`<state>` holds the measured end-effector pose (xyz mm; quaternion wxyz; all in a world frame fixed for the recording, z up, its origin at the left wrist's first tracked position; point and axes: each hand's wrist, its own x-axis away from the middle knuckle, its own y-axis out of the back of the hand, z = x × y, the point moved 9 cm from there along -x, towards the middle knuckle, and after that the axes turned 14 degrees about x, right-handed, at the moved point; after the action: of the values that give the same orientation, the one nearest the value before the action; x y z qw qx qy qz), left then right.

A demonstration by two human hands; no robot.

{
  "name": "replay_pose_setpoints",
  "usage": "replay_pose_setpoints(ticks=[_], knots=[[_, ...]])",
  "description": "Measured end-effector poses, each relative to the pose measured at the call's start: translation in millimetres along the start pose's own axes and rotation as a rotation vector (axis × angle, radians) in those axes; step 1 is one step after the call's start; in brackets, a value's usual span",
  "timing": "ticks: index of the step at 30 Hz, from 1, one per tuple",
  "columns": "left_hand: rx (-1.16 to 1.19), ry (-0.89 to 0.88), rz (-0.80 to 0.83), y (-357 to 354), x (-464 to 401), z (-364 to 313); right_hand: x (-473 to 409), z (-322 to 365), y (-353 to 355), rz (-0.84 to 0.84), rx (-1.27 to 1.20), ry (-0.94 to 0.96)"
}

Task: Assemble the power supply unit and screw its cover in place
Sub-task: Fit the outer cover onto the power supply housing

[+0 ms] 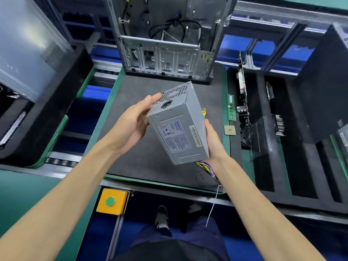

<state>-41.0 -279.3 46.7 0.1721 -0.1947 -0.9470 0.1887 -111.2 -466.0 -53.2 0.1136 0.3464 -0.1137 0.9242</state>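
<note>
A: Well, what does the station look like, biggest things first?

B: A green workbench (28, 187) runs across the near left, with roller rails and blue panels showing in the gaps beyond it. A dark grey mat (131, 95) with a green edge fills the middle. To the right lies a black foam tray (293, 166) cut into long slots.

A: And what stands on them?

B: At the far edge of the mat stands an open computer case (163, 36), bare metal, black cables looped inside. A second closed case (28, 48) leans at the far left on black foam.

A: Where is the power supply?

B: The power supply unit (178, 125) is held in the air above the mat, tilted, label side up, socket end pointing far. Its coloured wire bundle (206, 166) hangs from the near end.

A: How do the hands hold it?

B: The left hand (131, 125) lies with straight fingers against the left side, palm facing the box. The right hand (214, 140) cups the right near corner, thumb along the edge; its fingers are hidden behind the box.

A: Smaller things?

B: A yellow button box (111, 201) with a green button sits near, left of centre. A green memory stick (231, 108) lies at the mat's right edge, a square processor chip (229, 130) just nearer than it.
</note>
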Motion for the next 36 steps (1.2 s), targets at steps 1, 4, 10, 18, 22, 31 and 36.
replay_pose_setpoints(ticks=[1,4,10,18,22,31,36], knots=[[0.004,-0.004,-0.003,-0.3,-0.9,0.4,-0.2,-1.9,-1.3,0.008,-0.005,-0.022],[0.004,-0.014,-0.014,1.8,-5.2,1.6,-2.8,-6.0,-4.8,0.021,-0.024,-0.05],[-0.036,-0.08,-0.034,-0.5,-4.8,-4.4,-0.9,-14.5,-16.9,0.053,-0.129,-0.077],[-0.38,-0.139,-0.365,-12.3,17.8,-1.1,4.0,-21.8,-46.6,0.001,-0.289,-0.041],[-0.365,-0.084,-0.417,2.1,12.3,3.7,11.1,-23.5,-52.0,-0.055,-0.359,0.002],[-0.484,-0.071,-0.519,18.1,3.5,-6.2,13.1,-27.8,-63.0,-0.03,-0.395,-0.002],[-0.414,-0.156,-0.541,22.9,9.3,-7.7,4.4,-15.1,-53.9,0.007,-0.314,0.017]])
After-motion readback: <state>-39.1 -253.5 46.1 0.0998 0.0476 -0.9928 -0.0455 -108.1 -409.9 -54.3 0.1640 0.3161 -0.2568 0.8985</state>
